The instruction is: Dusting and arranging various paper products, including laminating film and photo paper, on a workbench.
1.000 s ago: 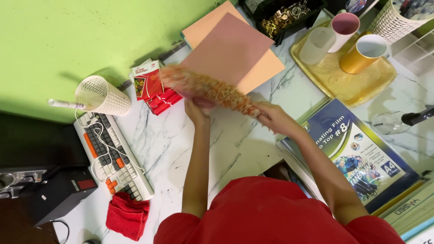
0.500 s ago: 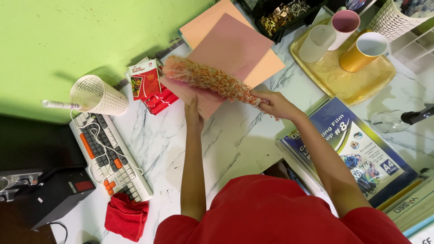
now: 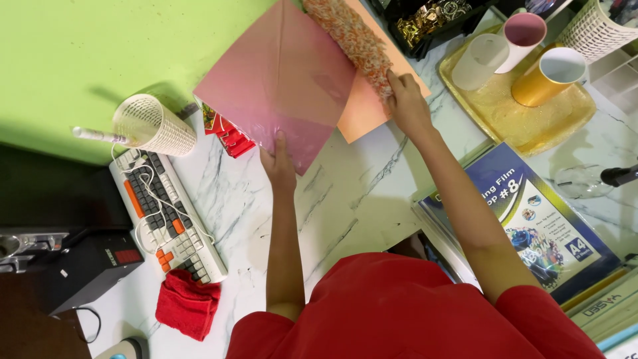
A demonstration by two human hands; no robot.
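We lift the pink sheet (image 3: 282, 86) with our left hand (image 3: 278, 163) pinching its near corner; right hand (image 3: 407, 103) clasps the fluffy duster (image 3: 352, 41), best swept lightly just beyond that pinch.

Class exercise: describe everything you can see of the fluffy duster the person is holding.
The duster is a long, fluffy, sausage-shaped head of orange, cream and tan fibres that look soft and synthetic. It lies slanted across the pink sheet and the peach sheet beneath it, its far end cut off by the top edge of the picture. The right hand grips its near end, so any handle is hidden. The left hand does not touch it.
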